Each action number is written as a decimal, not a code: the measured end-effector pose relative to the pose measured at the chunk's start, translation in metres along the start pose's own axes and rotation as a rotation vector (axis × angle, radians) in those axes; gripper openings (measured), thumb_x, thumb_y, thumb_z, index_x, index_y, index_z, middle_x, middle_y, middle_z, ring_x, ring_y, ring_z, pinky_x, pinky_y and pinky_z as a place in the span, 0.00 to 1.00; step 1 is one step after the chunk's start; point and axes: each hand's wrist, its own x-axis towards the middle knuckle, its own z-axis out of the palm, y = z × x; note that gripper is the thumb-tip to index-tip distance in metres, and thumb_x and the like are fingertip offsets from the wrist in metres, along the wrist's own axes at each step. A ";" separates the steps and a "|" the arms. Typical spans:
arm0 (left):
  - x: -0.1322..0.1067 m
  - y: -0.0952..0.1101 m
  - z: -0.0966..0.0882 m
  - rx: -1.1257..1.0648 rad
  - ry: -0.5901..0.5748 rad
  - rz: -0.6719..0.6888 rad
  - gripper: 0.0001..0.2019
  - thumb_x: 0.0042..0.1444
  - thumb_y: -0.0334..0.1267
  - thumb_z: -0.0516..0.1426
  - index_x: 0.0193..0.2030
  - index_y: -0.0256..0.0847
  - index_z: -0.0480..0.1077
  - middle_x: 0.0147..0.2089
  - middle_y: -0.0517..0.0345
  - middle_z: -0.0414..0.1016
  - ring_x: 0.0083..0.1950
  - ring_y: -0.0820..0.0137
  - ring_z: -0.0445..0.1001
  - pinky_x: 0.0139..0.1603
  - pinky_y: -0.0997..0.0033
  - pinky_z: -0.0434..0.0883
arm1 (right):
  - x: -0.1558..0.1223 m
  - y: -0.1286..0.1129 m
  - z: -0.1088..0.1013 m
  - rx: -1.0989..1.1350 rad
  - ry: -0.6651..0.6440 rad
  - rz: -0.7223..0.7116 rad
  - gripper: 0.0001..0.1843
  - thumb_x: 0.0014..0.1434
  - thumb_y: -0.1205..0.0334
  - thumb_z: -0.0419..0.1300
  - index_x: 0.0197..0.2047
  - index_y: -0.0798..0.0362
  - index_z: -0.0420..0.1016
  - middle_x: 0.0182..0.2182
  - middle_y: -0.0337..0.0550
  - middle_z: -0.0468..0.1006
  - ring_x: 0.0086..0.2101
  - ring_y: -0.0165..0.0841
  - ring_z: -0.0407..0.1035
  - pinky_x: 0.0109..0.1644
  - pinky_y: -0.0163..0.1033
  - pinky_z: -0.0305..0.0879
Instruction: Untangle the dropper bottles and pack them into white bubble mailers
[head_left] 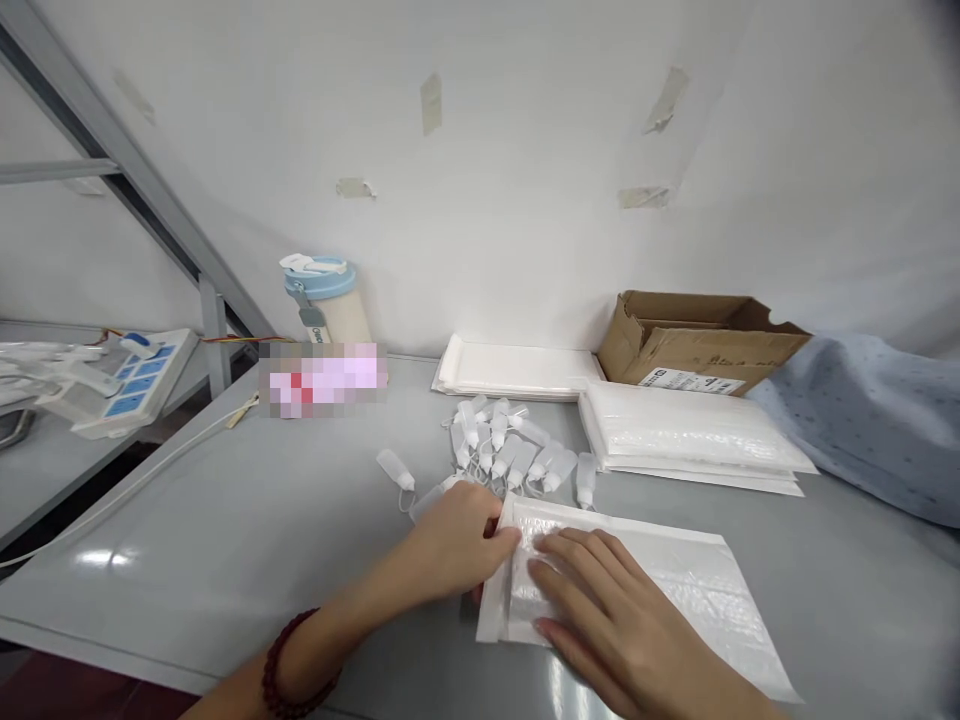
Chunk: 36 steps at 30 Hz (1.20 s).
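A white bubble mailer (697,575) lies flat at the front of the table. My left hand (465,535) pinches its left edge between thumb and curled fingers. My right hand (615,610) rests on top of the mailer near that same end, its fingers stretched out and slightly apart. Just beyond my hands is a loose heap of small translucent squeeze bottles (517,460) with white caps and thin loops. One squeeze bottle (394,468) lies apart to the left. Part of the mailer is hidden under my right hand.
Behind on the right are a stack of bubble mailers (690,430), flat white envelopes (525,365) and an open cardboard box (705,345). A blue-lidded tumbler (326,300) stands back left beside a pixelated item (326,380). Patterned cloth (870,420) drapes at right; a white cord (135,480) crosses the left.
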 end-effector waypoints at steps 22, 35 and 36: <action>-0.005 0.001 0.011 0.347 -0.013 0.236 0.13 0.63 0.36 0.44 0.31 0.38 0.66 0.28 0.56 0.75 0.27 0.70 0.70 0.24 0.72 0.54 | 0.000 -0.003 0.001 -0.173 0.059 -0.179 0.17 0.62 0.73 0.44 0.43 0.55 0.73 0.35 0.46 0.81 0.39 0.38 0.73 0.46 0.45 0.64; -0.006 -0.006 -0.006 0.425 0.106 0.546 0.11 0.58 0.27 0.50 0.45 0.38 0.69 0.46 0.50 0.69 0.48 0.65 0.68 0.45 0.69 0.69 | 0.003 -0.003 -0.020 -0.237 0.180 -0.166 0.20 0.63 0.76 0.40 0.43 0.61 0.72 0.38 0.51 0.81 0.40 0.38 0.74 0.48 0.46 0.61; -0.005 -0.006 -0.005 0.493 0.167 0.588 0.10 0.57 0.28 0.50 0.43 0.36 0.68 0.46 0.48 0.69 0.47 0.63 0.67 0.44 0.68 0.69 | 0.003 -0.003 -0.024 -0.237 0.209 -0.144 0.18 0.62 0.78 0.42 0.43 0.62 0.72 0.37 0.51 0.81 0.40 0.38 0.74 0.48 0.46 0.61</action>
